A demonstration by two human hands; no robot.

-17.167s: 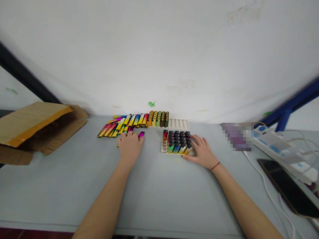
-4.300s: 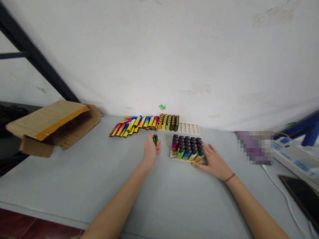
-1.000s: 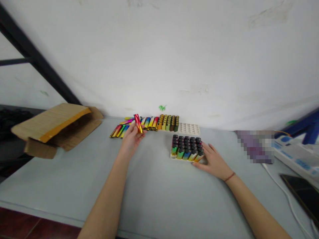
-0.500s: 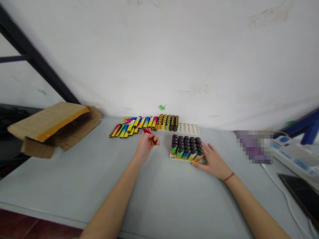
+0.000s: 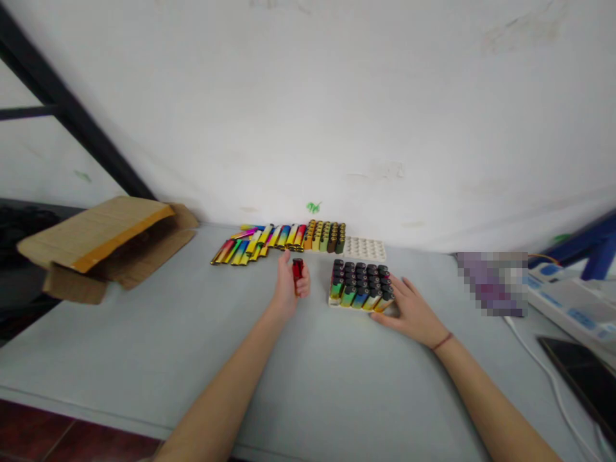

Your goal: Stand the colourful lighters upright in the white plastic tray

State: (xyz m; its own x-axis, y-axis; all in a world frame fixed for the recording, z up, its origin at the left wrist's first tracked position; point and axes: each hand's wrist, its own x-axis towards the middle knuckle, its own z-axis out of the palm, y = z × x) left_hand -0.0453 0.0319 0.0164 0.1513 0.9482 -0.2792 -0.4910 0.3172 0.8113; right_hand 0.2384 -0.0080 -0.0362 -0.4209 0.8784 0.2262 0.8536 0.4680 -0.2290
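My left hand (image 5: 290,285) is closed around a red lighter (image 5: 298,269), held upright above the table, left of the filled tray. The fingers hide part of the lighter. The white tray (image 5: 334,302) holds rows of lighters (image 5: 360,282) standing upright, with black tops and shiny coloured bodies. My right hand (image 5: 409,311) grips the tray's right end, thumb at the front corner and fingers along the side. Beyond my left hand lies a loose pile of shiny multicoloured lighter bodies (image 5: 248,247). An upright block of gold-topped pieces (image 5: 326,237) stands beside that pile.
A white tray with round hollows (image 5: 364,248) lies near the wall. At left, an opened cardboard box (image 5: 110,240) rests on the grey table (image 5: 289,385). On the right are a power strip (image 5: 572,308), a white cable (image 5: 543,372) and a dark phone (image 5: 582,369).
My left hand has turned, bringing the red lighter from a slant to upright, slightly lower and to the right. My right hand and the filled tray have stayed put.
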